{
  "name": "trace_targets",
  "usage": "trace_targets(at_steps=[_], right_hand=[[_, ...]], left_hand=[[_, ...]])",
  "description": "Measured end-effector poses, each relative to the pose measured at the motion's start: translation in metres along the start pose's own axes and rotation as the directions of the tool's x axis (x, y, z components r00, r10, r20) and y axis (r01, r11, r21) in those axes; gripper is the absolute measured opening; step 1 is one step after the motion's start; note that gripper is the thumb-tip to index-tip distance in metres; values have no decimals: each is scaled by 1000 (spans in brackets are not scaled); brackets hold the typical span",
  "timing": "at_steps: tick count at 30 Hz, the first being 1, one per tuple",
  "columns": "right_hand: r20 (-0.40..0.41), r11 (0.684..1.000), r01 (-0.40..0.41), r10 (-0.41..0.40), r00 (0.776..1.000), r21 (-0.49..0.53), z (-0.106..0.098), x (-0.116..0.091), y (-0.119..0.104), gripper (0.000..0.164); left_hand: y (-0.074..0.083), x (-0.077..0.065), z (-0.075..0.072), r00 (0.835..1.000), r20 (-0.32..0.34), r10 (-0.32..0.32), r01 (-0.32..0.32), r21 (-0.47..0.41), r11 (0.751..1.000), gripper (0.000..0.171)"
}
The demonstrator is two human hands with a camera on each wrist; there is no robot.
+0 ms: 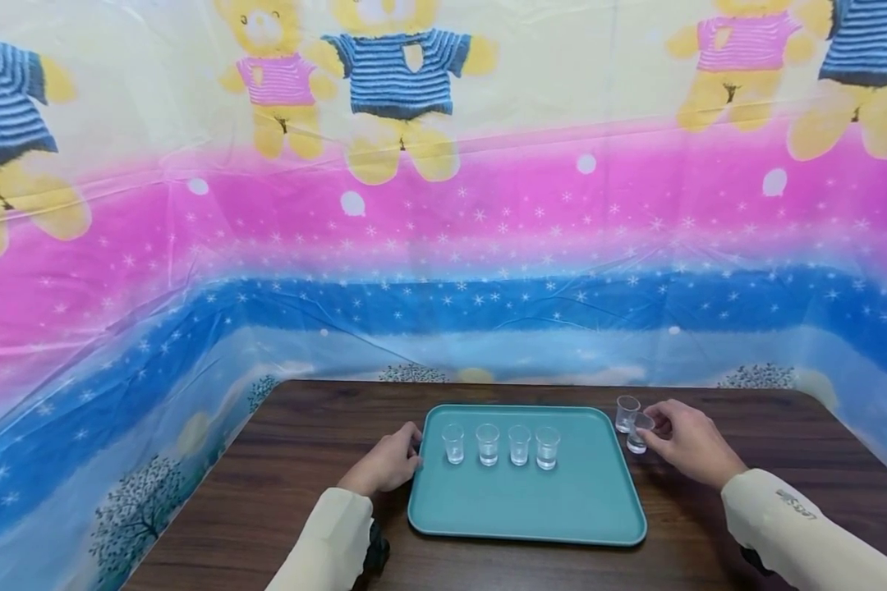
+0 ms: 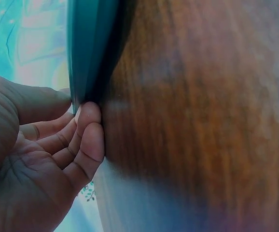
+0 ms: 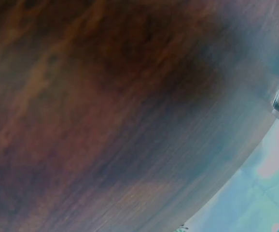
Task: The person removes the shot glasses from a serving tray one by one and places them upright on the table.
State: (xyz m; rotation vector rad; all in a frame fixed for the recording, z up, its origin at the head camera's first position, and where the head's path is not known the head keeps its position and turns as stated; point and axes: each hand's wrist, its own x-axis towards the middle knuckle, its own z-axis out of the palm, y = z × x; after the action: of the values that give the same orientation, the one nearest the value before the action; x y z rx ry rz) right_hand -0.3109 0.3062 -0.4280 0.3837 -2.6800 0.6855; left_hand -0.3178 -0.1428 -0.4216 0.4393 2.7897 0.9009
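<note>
Your forearms, in pale sleeves (image 1: 333,533), come in from the near edge, reaching forward over the wood table (image 1: 303,460). Left hand (image 1: 386,461) is at the left side of the green tray (image 1: 525,513), fingers nearly closed, pinching its rim. Right hand (image 1: 693,443) is off the tray's far right corner, thumb and fingers close together on a small clear glass (image 1: 637,444); can't tell if its base touches the table. Four similar glasses (image 1: 488,447) stand in a row on the tray's far half. Spare glass (image 1: 626,410) stands just beyond yours. Bear-print backdrop (image 1: 488,304) behind. Left wrist view adds your fingertips tucked under the rim; right wrist view catches only a fingertip and part of a glass.
</note>
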Motion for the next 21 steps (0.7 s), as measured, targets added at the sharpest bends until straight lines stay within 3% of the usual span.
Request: trace_targets(at_steps=[15, 21], right_hand=[[19, 1000, -27, 27, 999, 9, -1, 3, 0, 39], [-21, 1000, 19, -19, 1000, -11, -4, 4, -5, 46]], left_hand=[[-1, 1, 1, 1000, -1, -4, 4, 2, 1000, 26], [-1, 0, 1, 1000, -4, -8, 8, 0, 1000, 26]])
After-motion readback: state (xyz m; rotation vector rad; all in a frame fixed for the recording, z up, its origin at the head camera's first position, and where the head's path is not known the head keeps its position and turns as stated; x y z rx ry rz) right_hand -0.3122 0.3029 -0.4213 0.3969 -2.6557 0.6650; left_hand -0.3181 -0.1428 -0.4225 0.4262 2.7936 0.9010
